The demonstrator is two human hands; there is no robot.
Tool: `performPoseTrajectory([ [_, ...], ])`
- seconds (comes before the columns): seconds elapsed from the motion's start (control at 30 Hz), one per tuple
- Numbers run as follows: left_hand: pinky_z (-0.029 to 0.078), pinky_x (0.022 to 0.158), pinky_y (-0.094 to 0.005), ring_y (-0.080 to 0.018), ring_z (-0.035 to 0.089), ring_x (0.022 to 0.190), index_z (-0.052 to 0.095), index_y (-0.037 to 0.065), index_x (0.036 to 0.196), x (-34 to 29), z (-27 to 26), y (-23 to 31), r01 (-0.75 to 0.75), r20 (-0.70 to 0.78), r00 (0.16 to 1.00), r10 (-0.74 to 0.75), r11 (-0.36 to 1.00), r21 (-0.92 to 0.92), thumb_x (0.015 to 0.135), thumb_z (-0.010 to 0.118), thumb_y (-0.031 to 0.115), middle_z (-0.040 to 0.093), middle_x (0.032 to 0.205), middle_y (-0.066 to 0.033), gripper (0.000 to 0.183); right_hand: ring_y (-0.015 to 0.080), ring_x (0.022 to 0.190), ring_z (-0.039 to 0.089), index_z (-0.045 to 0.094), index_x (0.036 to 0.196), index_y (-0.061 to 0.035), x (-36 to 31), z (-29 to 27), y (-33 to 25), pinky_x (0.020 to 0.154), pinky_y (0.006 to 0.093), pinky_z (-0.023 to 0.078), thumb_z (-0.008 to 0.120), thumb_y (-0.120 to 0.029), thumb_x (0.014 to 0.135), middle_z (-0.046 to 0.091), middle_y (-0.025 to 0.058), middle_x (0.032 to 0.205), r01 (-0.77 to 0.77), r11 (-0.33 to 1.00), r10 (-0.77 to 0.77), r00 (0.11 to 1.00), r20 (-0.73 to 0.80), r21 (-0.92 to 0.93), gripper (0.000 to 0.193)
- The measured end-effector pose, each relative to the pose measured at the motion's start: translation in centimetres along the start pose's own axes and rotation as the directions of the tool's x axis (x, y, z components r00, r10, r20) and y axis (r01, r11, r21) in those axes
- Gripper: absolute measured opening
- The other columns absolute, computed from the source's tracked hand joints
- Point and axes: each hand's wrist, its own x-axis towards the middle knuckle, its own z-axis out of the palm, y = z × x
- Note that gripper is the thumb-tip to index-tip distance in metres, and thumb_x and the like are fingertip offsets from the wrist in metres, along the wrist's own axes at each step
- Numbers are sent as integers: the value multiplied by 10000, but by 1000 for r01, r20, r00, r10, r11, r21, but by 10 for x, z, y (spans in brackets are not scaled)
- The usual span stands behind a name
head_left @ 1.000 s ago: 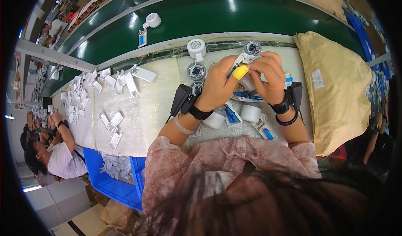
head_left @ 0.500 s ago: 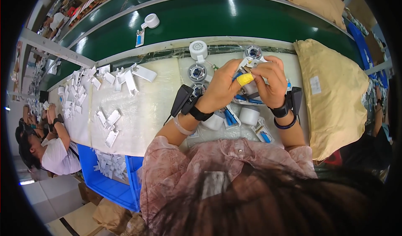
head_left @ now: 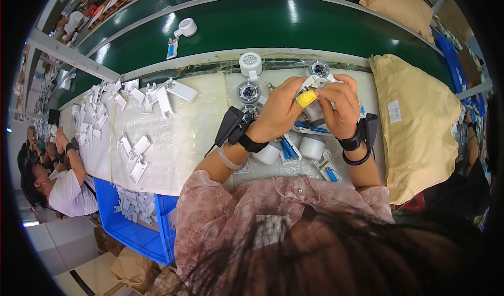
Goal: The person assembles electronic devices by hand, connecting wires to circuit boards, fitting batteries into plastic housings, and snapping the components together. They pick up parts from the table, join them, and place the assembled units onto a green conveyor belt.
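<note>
Hands barely shifted since before. My left hand (head_left: 281,109) and right hand (head_left: 338,107) both pinch a small white part (head_left: 313,82), mid-fitting. Next needs careful alignment above the surface (head_left: 178,138).

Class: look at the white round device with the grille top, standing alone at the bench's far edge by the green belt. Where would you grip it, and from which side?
Probably best around its round side wall, coming down from above. The white device faces up with its grille on top, so the rim is exposed all round. A short tab sticks out of its near side, so place fingers left and right. Both hands, left and right, are busy with a small white part.
</note>
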Motion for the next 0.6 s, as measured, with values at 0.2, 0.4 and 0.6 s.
performPoseTrajectory([
  [0.2,489,738,-359,-327,624,851,580,7,1173,-1,2,2,-13,-31,999,13,1000,-13,934,554,120,613,971,-160,266,227,762,617,655,943,-35,-2,2,1,914,473,466,725,68,733,630,77,823,10,1000,-10,1000,-14,14,244],
  [0.4,491,720,-364,-335,625,839,599,10,1139,0,1,-1,-111,-70,991,117,991,77,927,553,113,616,957,-167,239,223,749,614,644,919,-32,-2,3,-4,916,476,465,717,77,737,633,73,819,-1,1000,2,1000,-8,26,224],
  [0.6,497,695,-379,-360,625,780,606,-5,1113,1,5,-4,-102,-131,984,123,982,161,930,553,117,625,887,-181,226,212,735,613,639,874,-38,-3,10,-9,938,464,457,725,79,724,635,59,783,-51,998,50,997,-50,-22,208],
])
